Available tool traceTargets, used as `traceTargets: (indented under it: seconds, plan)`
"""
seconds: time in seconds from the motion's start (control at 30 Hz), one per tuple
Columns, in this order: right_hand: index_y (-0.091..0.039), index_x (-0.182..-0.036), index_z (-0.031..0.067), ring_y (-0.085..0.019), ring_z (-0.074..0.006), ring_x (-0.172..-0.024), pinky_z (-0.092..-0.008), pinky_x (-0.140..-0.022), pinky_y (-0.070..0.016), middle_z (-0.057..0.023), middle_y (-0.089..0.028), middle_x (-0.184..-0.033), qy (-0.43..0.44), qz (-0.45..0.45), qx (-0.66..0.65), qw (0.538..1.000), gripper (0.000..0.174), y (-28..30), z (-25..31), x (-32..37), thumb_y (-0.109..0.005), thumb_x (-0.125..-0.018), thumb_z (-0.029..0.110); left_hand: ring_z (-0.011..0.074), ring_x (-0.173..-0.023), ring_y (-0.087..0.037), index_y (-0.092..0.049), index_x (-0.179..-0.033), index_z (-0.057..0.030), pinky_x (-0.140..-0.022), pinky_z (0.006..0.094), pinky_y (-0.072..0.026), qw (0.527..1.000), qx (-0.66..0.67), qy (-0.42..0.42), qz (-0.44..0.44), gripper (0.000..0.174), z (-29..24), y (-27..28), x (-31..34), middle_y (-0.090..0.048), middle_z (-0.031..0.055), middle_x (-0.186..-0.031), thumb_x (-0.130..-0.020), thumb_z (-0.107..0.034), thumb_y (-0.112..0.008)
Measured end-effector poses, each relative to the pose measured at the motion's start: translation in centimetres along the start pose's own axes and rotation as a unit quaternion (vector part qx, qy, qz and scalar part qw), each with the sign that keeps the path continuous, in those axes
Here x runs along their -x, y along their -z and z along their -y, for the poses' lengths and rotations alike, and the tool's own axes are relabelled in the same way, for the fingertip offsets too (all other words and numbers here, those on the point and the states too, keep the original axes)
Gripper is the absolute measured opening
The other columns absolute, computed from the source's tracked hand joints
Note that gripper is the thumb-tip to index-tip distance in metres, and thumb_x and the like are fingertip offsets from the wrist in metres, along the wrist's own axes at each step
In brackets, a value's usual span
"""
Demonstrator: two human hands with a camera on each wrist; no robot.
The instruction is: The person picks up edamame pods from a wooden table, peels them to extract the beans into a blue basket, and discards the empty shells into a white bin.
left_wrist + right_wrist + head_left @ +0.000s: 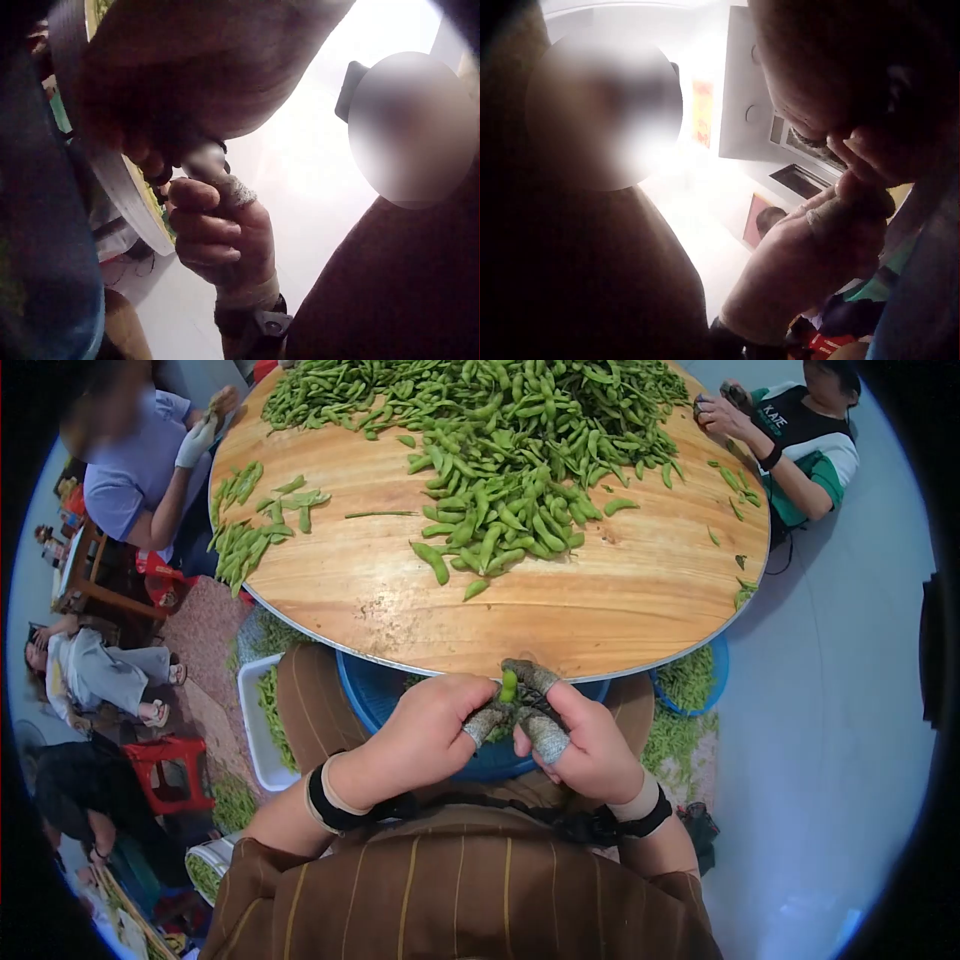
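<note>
The left hand (425,730) and right hand (595,750) meet in a closed grip, pinching one green pod (509,685) by the near edge of the worktop (650,600). Below, a blue tub (358,687) shows some green inside; a white tub (252,715) holds pods.

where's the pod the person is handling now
In the head view, the green pod is near the centre, between the left hand and right hand, by the near edge of the table.

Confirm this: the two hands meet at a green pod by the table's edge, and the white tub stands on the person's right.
Wrong side: the head view shows the white tub on the person's left. The left hand and right hand do meet at the green pod.
</note>
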State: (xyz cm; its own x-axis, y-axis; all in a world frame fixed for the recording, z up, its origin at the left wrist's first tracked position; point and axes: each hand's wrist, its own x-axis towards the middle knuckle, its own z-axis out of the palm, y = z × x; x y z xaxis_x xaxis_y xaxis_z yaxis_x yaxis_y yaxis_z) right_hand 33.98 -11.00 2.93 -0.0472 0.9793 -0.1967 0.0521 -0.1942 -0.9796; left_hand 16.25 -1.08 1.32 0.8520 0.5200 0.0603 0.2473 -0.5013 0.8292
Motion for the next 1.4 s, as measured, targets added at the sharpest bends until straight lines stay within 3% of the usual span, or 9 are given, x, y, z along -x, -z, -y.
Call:
traceTargets:
  seconds: [0.23, 0.33, 0.4, 0.53, 0.67, 0.77, 1.0, 1.07, 1.4]
  plan:
    - [-0.048, -0.126, 0.0038, -0.050, -0.0045, -0.065, -0.0191, -0.059, -0.0420, 0.0019, -0.056, -0.079, -0.046, 0.041, -0.063, 0.996, 0.037, 0.3, -0.3, -0.5, -0.050, -0.089, 0.006, 0.0369, -0.074, -0.055, -0.056, -0.090, 0.0000, -0.065, 0.0369, -0.0453, 0.985, -0.158, -0.056, -0.046, 0.012, -0.3, 0.5, 0.1, -0.054, 0.0166, -0.076, -0.080, -0.006, -0.059]
    - [-0.047, -0.126, 0.0061, -0.041, -0.0033, -0.052, -0.0182, -0.046, -0.0360, 0.0014, -0.053, -0.074, -0.116, 0.123, -0.270, 0.948, 0.035, 0.6, -0.5, -0.2, -0.049, -0.092, 0.010, 0.0300, -0.075, -0.059, -0.057, -0.087, 0.0004, -0.069, 0.0338, -0.0472, 0.998, 0.042, -0.040, 0.033, 0.011, 0.2, 1.2, 0.7, -0.060, 0.0121, -0.079, -0.079, -0.005, -0.060]
    - [-0.046, -0.127, 0.0078, -0.031, -0.0020, -0.045, -0.0176, -0.040, -0.0282, 0.0016, -0.049, -0.070, -0.144, 0.192, -0.447, 0.862, 0.034, 0.2, -0.5, 0.1, -0.049, -0.094, 0.016, 0.0156, -0.075, -0.059, -0.057, -0.086, -0.0021, -0.070, 0.0268, -0.0471, 0.823, 0.510, 0.194, 0.158, 0.011, 0.3, 1.3, 1.8, -0.061, 0.0044, -0.081, -0.089, -0.013, -0.059]
    - [-0.046, -0.126, 0.0082, -0.034, -0.0018, -0.046, -0.0160, -0.041, -0.0294, 0.0019, -0.047, -0.068, -0.189, 0.142, -0.384, 0.893, 0.030, -0.9, -1.1, -0.8, -0.043, -0.097, 0.017, 0.0087, -0.075, -0.057, -0.060, -0.094, -0.0028, -0.069, 0.0220, -0.0465, 0.792, 0.572, 0.174, 0.123, 0.013, 3.2, -0.4, 3.1, -0.061, 0.0008, -0.082, -0.094, -0.015, -0.054]
    - [-0.047, -0.123, 0.0076, -0.039, -0.0038, -0.048, -0.0190, -0.042, -0.0367, 0.0018, -0.047, -0.068, -0.176, 0.132, -0.283, 0.934, 0.027, -1.4, -2.2, -1.1, -0.041, -0.096, 0.010, 0.0079, -0.067, -0.056, -0.058, -0.089, -0.0014, -0.062, 0.0252, -0.0470, 0.963, 0.212, 0.166, 0.012, 0.018, 2.4, -0.7, 3.7, -0.060, 0.0019, -0.074, -0.084, -0.017, -0.066]
    - [-0.047, -0.121, 0.0085, -0.043, -0.0046, -0.050, -0.0202, -0.043, -0.0409, 0.0014, -0.050, -0.070, -0.170, 0.114, -0.235, 0.950, 0.028, -2.1, -3.0, -1.1, -0.043, -0.094, 0.008, 0.0199, -0.064, -0.058, -0.057, -0.086, -0.0008, -0.058, 0.0317, -0.0472, 0.993, 0.029, 0.102, -0.049, 0.020, 2.0, -1.1, 3.7, -0.058, 0.0082, -0.070, -0.071, -0.006, -0.068]
    - [-0.050, -0.110, 0.0059, -0.057, -0.0091, -0.056, -0.0245, -0.047, -0.0459, -0.0044, -0.059, -0.071, -0.102, 0.012, -0.024, 0.994, 0.026, -2.7, -2.7, -0.9, -0.049, -0.084, 0.005, 0.0275, -0.064, -0.054, -0.055, -0.090, -0.0026, -0.055, 0.0385, -0.0448, 0.946, -0.278, -0.065, -0.156, 0.035, 1.3, -2.3, 3.7, -0.049, 0.0088, -0.069, -0.056, 0.000, -0.063]
    - [-0.046, -0.123, 0.0054, -0.053, -0.0070, -0.052, -0.0215, -0.046, -0.0448, -0.0020, -0.058, -0.072, 0.058, -0.039, 0.158, 0.985, 0.035, -3.3, -3.8, -0.8, -0.042, -0.088, 0.003, 0.0268, -0.064, -0.054, -0.055, -0.090, -0.0025, -0.054, 0.0376, -0.0447, 0.946, -0.273, -0.069, -0.164, 0.033, 1.2, -2.0, 3.6, -0.049, 0.0087, -0.069, -0.058, 0.000, -0.062]
    - [-0.049, -0.113, 0.0046, -0.052, -0.0069, -0.052, -0.0217, -0.046, -0.0442, -0.0024, -0.057, -0.071, -0.081, -0.003, -0.007, 0.997, 0.031, -4.4, -2.1, -0.4, -0.038, -0.085, 0.001, 0.0259, -0.059, -0.054, -0.056, -0.087, -0.0025, -0.052, 0.0325, -0.0443, 0.944, -0.286, -0.047, -0.158, 0.016, 1.0, -1.7, 4.1, -0.051, 0.0119, -0.067, -0.071, -0.004, -0.061]
